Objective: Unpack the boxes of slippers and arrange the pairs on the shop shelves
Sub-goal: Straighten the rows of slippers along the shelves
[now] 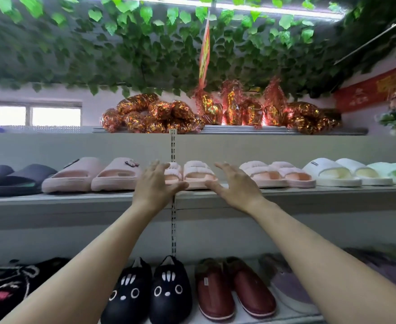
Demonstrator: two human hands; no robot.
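Two hands flank our pink ruffled slipper pair [193,175] on the shelf [286,191]. Our left hand [156,183] and right hand [235,183] are spread, fingers straight, gripping nothing.

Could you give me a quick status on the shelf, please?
Both hands open, left hand and right hand flanking pink ruffled pair on middle shelf. Nothing in the way.

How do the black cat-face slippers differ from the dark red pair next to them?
The cat slippers are black with white eyes, noses and stripes; the red slippers are plain dark red with a smooth, shiny look. The cat slippers have pointed ears at the back; the red slippers show a furry collar instead. Both are closed-toe pairs standing side by side on the lower shelf.
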